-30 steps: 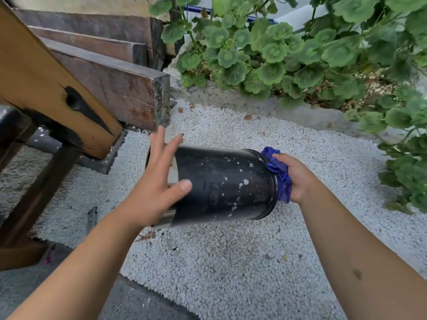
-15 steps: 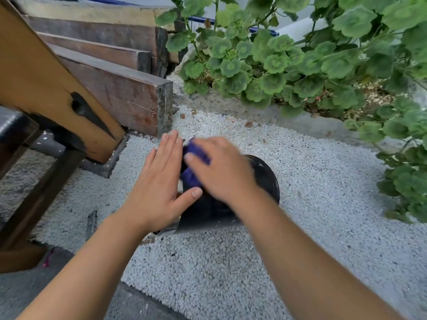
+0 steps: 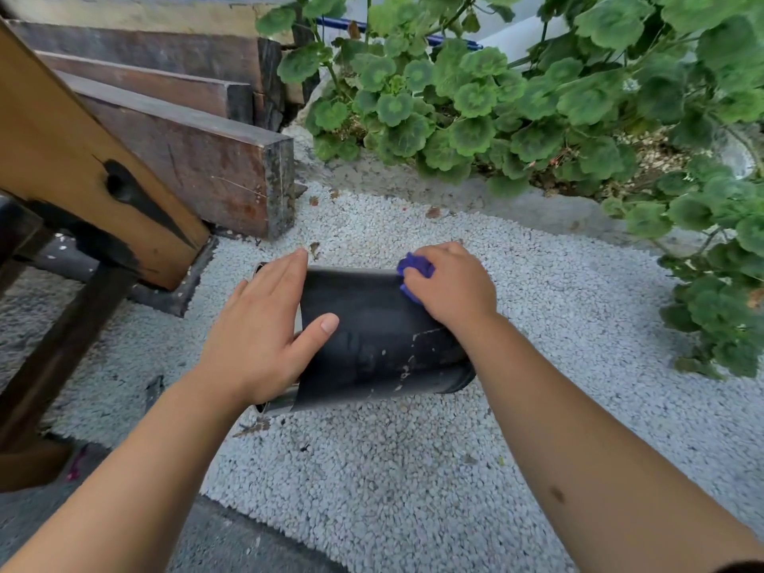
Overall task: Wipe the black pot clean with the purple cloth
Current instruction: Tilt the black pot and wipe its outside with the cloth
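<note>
The black pot (image 3: 372, 337) lies on its side above white gravel, its rim toward the right, with a few pale specks on its lower right wall. My left hand (image 3: 264, 324) grips its left end, fingers flat over the top and thumb across the front. My right hand (image 3: 450, 287) presses the bunched purple cloth (image 3: 415, 270) onto the pot's upper right side; most of the cloth is hidden under the fingers.
White gravel (image 3: 372, 469) covers the ground. Wooden beams (image 3: 186, 159) and a slanted wooden frame (image 3: 74, 159) stand at the left. Leafy green plants (image 3: 537, 97) fill the back and right side. Dark paving (image 3: 231, 547) lies at the near edge.
My right hand and the cloth have swept from the pot's left part, beside my left hand, back toward the right end. The pot's wall shows fewer white specks than a second ago.
</note>
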`<state>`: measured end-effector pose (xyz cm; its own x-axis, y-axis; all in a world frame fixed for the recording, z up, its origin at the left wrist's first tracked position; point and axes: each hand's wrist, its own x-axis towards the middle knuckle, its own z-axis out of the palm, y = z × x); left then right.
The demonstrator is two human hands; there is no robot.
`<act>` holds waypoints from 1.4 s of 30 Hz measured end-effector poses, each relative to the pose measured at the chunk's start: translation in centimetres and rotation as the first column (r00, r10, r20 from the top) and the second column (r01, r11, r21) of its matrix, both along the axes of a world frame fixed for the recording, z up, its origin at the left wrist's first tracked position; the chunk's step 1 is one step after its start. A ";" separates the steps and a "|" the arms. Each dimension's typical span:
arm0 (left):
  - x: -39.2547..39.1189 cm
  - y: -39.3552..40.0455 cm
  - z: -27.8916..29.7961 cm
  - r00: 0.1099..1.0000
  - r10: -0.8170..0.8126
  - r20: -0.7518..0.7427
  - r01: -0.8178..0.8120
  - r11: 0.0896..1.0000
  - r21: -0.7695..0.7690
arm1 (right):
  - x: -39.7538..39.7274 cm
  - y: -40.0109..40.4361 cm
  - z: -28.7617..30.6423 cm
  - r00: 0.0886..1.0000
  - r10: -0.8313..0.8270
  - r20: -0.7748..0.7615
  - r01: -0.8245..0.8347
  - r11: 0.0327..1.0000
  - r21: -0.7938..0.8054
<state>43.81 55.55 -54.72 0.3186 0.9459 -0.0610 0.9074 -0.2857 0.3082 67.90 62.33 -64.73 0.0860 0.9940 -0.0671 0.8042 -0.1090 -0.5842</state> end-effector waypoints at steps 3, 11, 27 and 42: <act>0.3 0.6 0.3 0.999 -0.021 -0.045 0.022 1.000 0.015 | 3.0 0.5 -1.1 0.999 -0.053 0.000 0.053 0.999 -0.009; 0.2 0.8 0.0 0.998 -0.024 -0.059 0.025 0.999 0.024 | 8.7 0.0 -2.9 0.965 -0.206 0.161 0.227 0.966 -0.125; -0.3 1.2 -0.8 0.995 0.024 0.098 -0.026 0.999 0.021 | -5.1 -0.7 3.4 0.973 0.229 -0.027 -0.219 0.954 0.203; -0.7 1.7 -1.4 0.986 0.021 0.165 -0.030 0.998 0.047 | 12.1 -0.6 -2.0 0.863 -0.481 -0.154 0.451 0.871 -0.193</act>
